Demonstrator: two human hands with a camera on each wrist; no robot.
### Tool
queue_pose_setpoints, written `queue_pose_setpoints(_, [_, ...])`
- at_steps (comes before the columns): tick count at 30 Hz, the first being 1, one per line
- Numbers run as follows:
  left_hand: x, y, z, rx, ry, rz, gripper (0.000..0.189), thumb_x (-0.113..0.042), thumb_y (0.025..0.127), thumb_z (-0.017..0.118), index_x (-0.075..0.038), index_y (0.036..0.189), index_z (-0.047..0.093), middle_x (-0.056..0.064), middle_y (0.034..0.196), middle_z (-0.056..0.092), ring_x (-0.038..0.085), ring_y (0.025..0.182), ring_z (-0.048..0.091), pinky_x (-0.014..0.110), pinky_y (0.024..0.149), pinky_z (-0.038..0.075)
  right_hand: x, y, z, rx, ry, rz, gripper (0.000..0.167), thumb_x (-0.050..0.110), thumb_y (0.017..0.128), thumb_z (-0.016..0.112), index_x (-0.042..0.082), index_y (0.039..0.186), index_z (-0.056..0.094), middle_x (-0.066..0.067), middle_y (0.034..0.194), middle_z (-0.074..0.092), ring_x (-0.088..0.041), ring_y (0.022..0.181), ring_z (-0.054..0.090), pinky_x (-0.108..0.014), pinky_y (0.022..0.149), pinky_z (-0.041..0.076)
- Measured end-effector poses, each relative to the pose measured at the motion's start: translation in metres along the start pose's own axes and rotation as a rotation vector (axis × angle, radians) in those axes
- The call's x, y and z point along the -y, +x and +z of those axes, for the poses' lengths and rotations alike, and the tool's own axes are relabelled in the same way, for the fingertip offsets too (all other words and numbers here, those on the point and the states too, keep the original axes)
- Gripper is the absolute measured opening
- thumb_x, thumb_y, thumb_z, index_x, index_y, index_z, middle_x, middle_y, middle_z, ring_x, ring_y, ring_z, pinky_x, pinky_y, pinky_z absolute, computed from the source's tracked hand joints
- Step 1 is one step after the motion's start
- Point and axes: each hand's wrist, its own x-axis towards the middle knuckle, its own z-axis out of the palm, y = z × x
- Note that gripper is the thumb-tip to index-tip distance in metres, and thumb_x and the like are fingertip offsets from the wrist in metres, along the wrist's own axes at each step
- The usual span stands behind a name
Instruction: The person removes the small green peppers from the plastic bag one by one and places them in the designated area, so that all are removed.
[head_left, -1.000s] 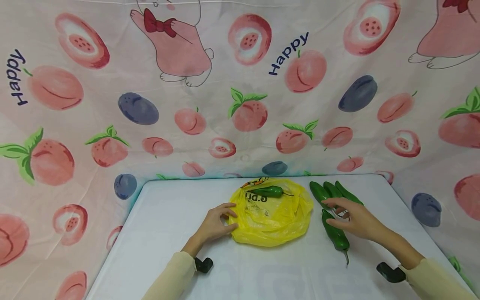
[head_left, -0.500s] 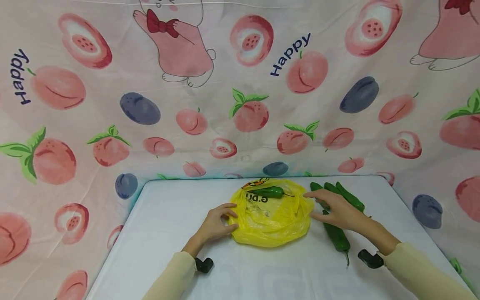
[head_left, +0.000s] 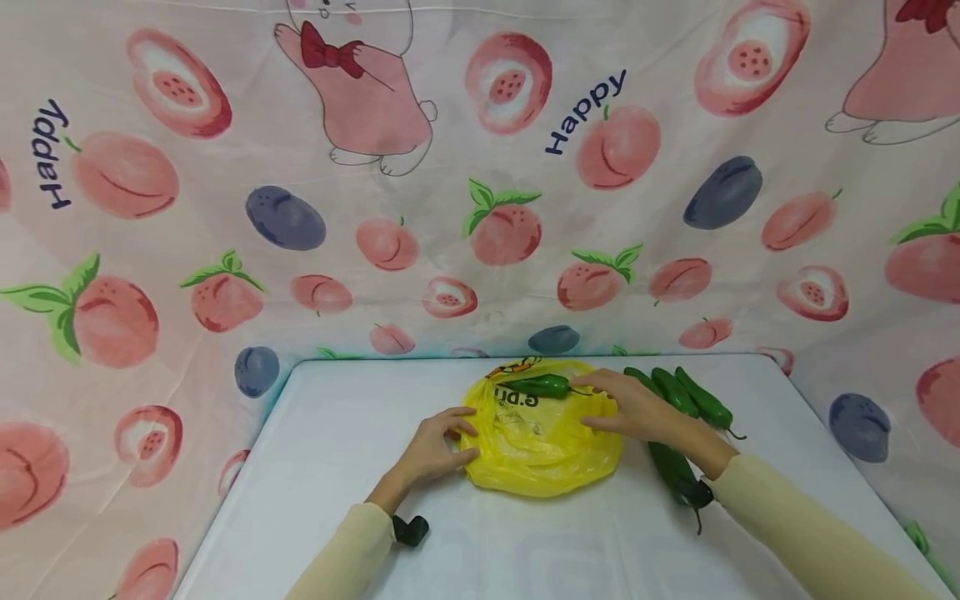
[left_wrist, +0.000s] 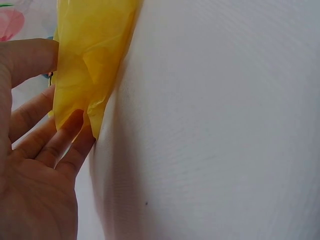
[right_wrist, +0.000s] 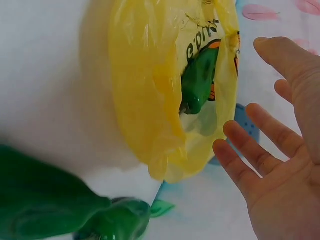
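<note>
A crumpled yellow plastic bag (head_left: 543,442) lies mid-table. A green pepper (head_left: 542,385) shows at its far side; the right wrist view shows this pepper (right_wrist: 199,80) inside the bag's mouth (right_wrist: 150,100). My left hand (head_left: 461,433) touches the bag's left edge, and its fingertips (left_wrist: 70,130) meet a fold of the bag (left_wrist: 90,60). My right hand (head_left: 592,402) hovers over the bag's right rim, its fingers (right_wrist: 250,150) straight and holding nothing. Three more green peppers (head_left: 678,392) (head_left: 675,468) (head_left: 707,402) lie on the table behind and under my right wrist.
The white table (head_left: 337,467) is walled on three sides by a pink fruit-print cloth (head_left: 480,208). Black wrist mounts (head_left: 411,529) sit at each sleeve. The peppers nearest my right hand fill the lower left of the right wrist view (right_wrist: 50,200).
My right hand has left the loose peppers and moved left to the bag's right rim. The left hand and the bag have stayed put.
</note>
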Motion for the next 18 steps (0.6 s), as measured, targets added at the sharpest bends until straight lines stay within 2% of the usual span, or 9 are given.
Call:
queue_pose_setpoints(6, [-0.001,0.001,0.000,0.006,-0.002,-0.003,0.020,-0.022,0.084,0.083,-0.015,0.101,0.076,0.004,0.141,0.062,0.016,0.102,0.062,0.033,0.089,0.053,-0.001,0.019,0.011,0.041,-0.014,0.000,0.056,0.019,0.091,0.080,0.009,0.141,0.059,-0.012,0.145,0.058,-0.035,0.132,0.053,-0.056,0.108,0.043])
queue_pose_setpoints(18, [-0.003,0.002,0.000,0.001,0.019,0.010,0.019,-0.021,0.084,0.083,-0.015,0.101,0.076,0.004,0.141,0.062,0.018,0.107,0.064,0.035,0.089,0.053,-0.013,0.052,0.032,0.084,-0.102,0.070,0.053,0.023,0.092,0.079,0.009,0.140,0.061,-0.012,0.144,0.059,-0.037,0.136,0.050,-0.058,0.113,0.036])
